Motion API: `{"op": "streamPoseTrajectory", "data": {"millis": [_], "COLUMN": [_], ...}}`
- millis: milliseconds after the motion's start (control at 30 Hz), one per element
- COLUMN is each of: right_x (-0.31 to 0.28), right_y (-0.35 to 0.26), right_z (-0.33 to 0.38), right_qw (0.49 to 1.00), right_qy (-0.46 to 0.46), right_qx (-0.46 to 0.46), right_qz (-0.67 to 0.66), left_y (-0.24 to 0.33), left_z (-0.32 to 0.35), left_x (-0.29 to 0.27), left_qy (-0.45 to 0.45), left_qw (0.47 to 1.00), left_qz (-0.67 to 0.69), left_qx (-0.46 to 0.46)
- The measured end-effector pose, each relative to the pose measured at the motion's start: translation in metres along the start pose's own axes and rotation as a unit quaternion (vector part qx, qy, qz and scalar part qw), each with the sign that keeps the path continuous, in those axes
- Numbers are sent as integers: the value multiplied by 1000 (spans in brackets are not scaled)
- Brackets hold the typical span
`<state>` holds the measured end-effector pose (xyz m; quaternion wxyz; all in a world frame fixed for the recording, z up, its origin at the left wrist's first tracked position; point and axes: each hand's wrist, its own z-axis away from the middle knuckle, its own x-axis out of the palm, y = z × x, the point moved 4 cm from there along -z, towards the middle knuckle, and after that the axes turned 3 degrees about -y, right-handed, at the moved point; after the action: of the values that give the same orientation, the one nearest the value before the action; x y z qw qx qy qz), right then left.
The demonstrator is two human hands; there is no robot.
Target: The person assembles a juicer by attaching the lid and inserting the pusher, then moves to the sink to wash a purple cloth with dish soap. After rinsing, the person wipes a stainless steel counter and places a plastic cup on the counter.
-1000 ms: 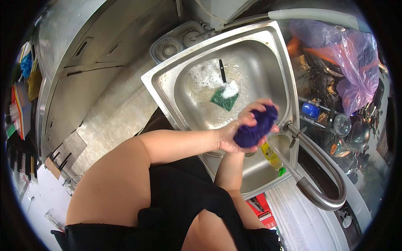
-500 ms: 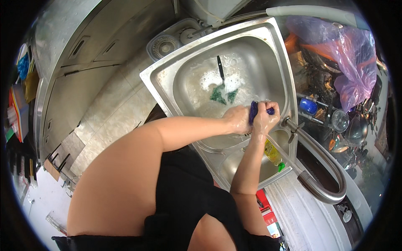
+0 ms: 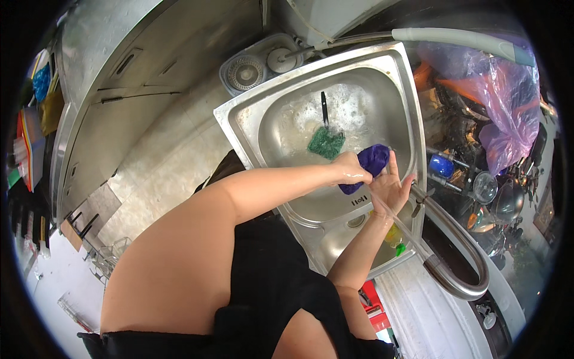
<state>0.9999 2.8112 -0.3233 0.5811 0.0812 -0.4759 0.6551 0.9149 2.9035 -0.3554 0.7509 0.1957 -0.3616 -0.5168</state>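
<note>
My left hand (image 3: 351, 169) is closed around a wet purple cloth (image 3: 374, 159), whose ends stick out above and below the fist. Beside it my right hand (image 3: 391, 192) is open, palm up with fingers spread, near the cloth. A thin stream of water runs from the curved metal faucet (image 3: 478, 263) towards my right palm. Both hands are over the near right part of the steel sink's large basin (image 3: 272, 134). In its foamy water lie a green scouring pad (image 3: 326, 143) and a utensil with a black handle (image 3: 324, 109); its head is partly hidden.
The smaller basin (image 3: 330, 246) holds a yellow bottle with a green cap (image 3: 400, 248), partly hidden by my right forearm. Right of the sink are a purple plastic bag (image 3: 508, 113), a blue-topped object (image 3: 441, 166) and assorted kitchenware. A grey plastic rack (image 3: 245, 73) stands beyond the sink.
My right hand has let go of the purple cloth and opened palm up. The cloth, bunched between both hands before, has loosened in my left hand. The scouring pad shows more fully.
</note>
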Motion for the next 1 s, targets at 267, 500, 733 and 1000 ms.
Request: {"op": "streamPoseTrajectory", "data": {"millis": [267, 500, 733, 1000], "right_x": [35, 61, 60, 13], "right_y": [70, 45, 9, 23], "right_z": [-30, 4, 16, -15], "right_qw": [925, 918, 944, 731], "right_qy": [-270, -263, 51, 348], "right_qx": [-76, -67, -93, -285], "right_qz": [-257, -290, 313, 514], "left_y": [1, 12, 4, -18], "left_z": [33, 90, 69, 20], "left_x": [45, 35, 28, 17], "left_qy": [-272, -338, 52, 170], "left_qw": [681, 718, 991, 953], "left_qz": [680, 608, -29, -215], "left_qx": [23, -23, 117, 131]}}
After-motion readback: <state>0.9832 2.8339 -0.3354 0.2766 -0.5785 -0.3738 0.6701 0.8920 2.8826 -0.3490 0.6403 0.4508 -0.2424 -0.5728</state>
